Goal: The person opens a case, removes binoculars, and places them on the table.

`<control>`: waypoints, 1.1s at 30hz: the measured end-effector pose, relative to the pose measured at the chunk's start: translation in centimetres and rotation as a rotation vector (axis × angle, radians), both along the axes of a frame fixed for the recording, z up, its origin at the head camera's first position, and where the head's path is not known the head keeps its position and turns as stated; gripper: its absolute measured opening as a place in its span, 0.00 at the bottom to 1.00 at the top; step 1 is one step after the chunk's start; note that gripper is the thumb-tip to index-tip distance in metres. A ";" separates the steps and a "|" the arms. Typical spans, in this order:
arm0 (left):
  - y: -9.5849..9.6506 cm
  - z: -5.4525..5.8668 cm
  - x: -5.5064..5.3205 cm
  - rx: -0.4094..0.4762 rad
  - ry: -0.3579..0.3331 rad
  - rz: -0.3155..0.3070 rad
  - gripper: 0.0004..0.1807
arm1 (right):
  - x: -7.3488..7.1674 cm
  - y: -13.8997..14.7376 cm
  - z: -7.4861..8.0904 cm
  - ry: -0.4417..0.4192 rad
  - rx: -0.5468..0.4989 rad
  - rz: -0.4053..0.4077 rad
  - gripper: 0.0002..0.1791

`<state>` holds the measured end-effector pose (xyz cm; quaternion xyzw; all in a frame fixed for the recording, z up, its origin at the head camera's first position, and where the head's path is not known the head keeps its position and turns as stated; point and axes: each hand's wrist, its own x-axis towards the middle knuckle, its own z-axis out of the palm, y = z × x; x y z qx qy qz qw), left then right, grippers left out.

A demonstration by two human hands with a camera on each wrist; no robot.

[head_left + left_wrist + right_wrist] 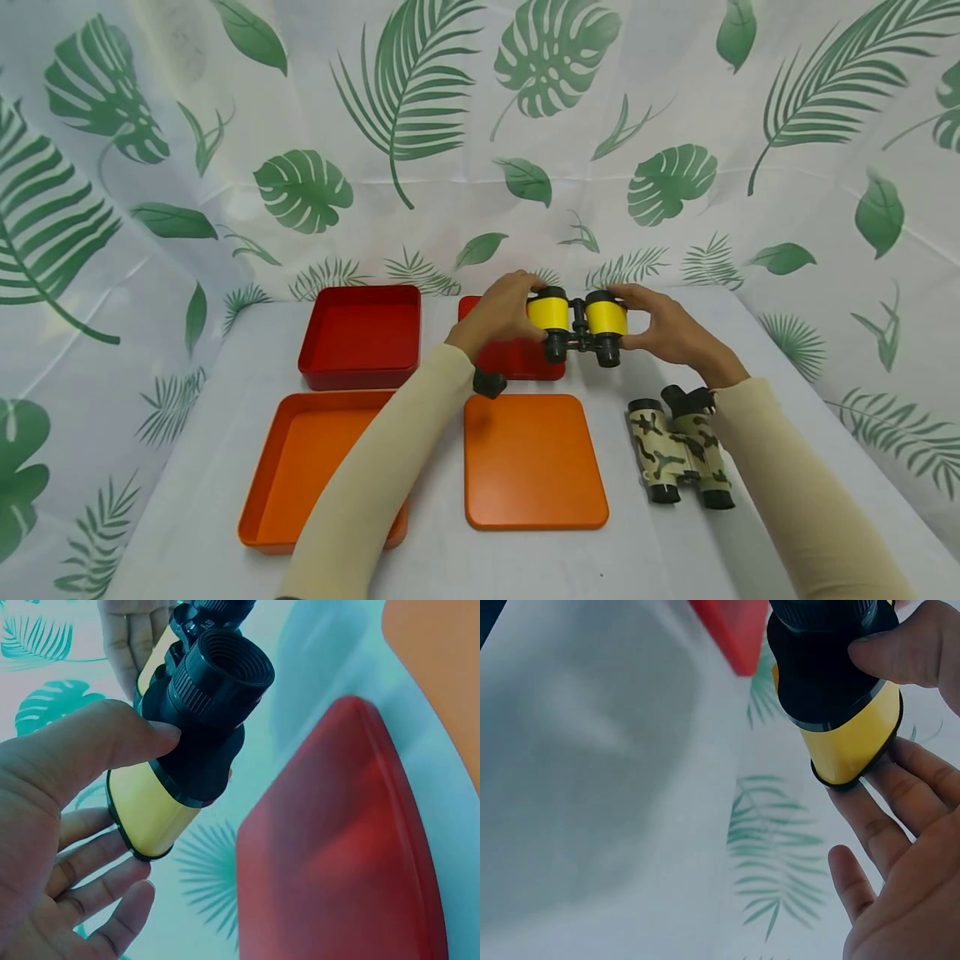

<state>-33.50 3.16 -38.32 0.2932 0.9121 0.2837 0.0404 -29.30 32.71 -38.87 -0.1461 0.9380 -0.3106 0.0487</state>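
Yellow and black binoculars (606, 318) are held up over the back of the table, one barrel in each hand. My left hand (501, 312) grips the left barrel; in the left wrist view its thumb lies on the black eyepiece end and its fingers (94, 859) reach round the far end. On the other side, my right hand (667, 327) pinches the right barrel between thumb and fingers, as the right wrist view shows with the yellow barrel (851, 750). Below my right forearm lie camouflage binoculars (663, 454) on the white table.
A red lid (517, 358) lies partly behind my left hand and the binoculars. In front of it is an orange lid (536, 462). To the left stand a red box (360, 379) and an orange box (258, 483), the latter partly covered by my left sleeve. Leaf-print cloth hangs behind.
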 end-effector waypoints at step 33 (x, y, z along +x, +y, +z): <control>8.4 -5.3 -0.5 -0.017 -0.045 0.017 0.41 | -1.5 7.0 -3.1 -0.194 0.061 -0.086 0.50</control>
